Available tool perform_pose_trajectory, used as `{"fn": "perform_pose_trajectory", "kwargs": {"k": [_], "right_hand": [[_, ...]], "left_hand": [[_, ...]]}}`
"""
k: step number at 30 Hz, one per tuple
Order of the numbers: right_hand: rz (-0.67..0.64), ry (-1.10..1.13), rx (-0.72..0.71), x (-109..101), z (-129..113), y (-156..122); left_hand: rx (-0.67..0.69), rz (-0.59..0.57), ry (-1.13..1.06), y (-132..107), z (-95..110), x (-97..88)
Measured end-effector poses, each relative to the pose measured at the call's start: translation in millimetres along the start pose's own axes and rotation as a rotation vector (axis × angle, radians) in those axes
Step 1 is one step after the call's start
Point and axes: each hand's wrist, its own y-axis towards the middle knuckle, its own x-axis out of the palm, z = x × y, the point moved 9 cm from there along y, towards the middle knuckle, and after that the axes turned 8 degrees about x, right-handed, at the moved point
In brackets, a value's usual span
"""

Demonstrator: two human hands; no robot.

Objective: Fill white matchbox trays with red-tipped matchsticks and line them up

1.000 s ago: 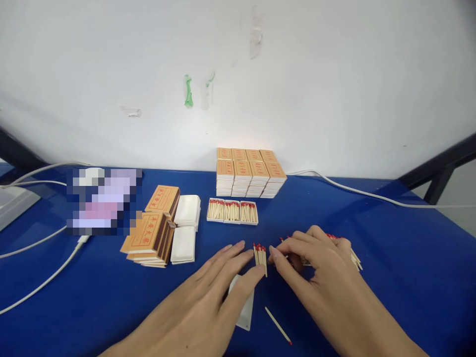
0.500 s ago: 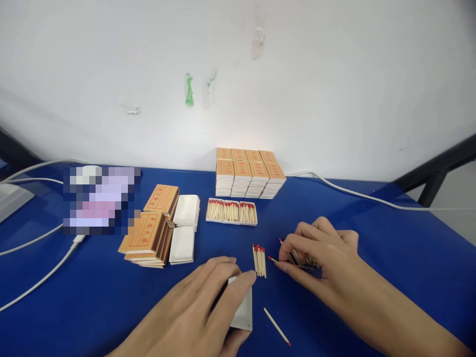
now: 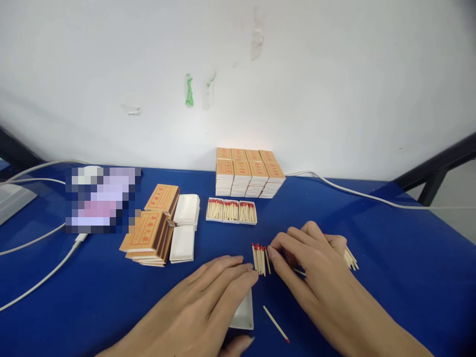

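One black frame bar (image 3: pixel 17 151) slants past the far left corner of the blue tabletop (image 3: pixel 74 317), and a pale plastic container (image 3: pixel 17 201) sits at the left edge. White cables (image 3: pixel 44 283) cross that side, one reaching a pixelated object (image 3: pixel 107 196). Next come piled orange matchbox sleeves (image 3: pixel 145 230), with stacked white trays (image 3: pixel 182 243) just beside them. A pale wall (image 3: pixel 334 99) rises along the far edge, marked by a green scrap (image 3: pixel 189 91) and smudges. The left hand (image 3: pixel 193 307) lies toward the near edge, palm down over a single tray (image 3: pixel 243 312); whether it grips this or merely rests there, I cannot tell. Farther back, three filled trays (image 3: pixel 231 221) stand side by side, and behind them stacked matchboxes (image 3: pixel 241 171) sit close to the wall. A row of matches (image 3: pixel 260 262) lies mid-tabletop between the hands, a loose match (image 3: pixel 276 324) apart from it toward the near edge. The right hand (image 3: pixel 320 275) has thumb and forefinger together at the row's rightmost match; whether they pinch it, I cannot tell. A heap of matches (image 3: pixel 350 259) shows beyond. Another cable (image 3: pixel 353 196) trails toward the right edge, near a second bar (image 3: pixel 435 173).
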Motion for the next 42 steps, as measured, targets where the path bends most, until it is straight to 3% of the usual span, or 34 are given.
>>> {"fn": "perform_pose_trajectory", "kwargs": {"k": [4, 10, 15, 19, 25, 33, 42], "right_hand": [[-0.060, 0.054, 0.024, -1.2, 0.4, 0.3], [-0.004, 0.050, 0.038, -7.8, -2.2, 0.1], [-0.264, 0.160, -0.086, 8.3, -12.1, -10.2], [-0.404, 0.221, -0.070, 18.6, -7.7, -15.1], [-0.358, 0.254, -0.088, 12.6, -9.4, -12.3], [-0.229, 0.211, -0.077, 1.9, -11.0, -8.5], [-0.156, 0.242, -0.106, -3.9, -11.7, -7.7]], "left_hand": [[-0.004, -0.029, -0.010, 1.6, -0.7, 0.3], [0.004, -0.005, -0.023, -1.7, -3.7, 3.9], [0.011, -0.018, 0.000, -0.6, -1.1, 4.3], [0.010, -0.033, -0.023, 0.9, -1.8, 6.4], [-0.065, 0.068, -0.103, -9.8, -10.5, -4.3], [-0.388, 0.380, -0.206, -26.0, -31.4, -22.2], [-0.430, 0.464, -0.227, -32.4, -35.1, -31.3]]}}
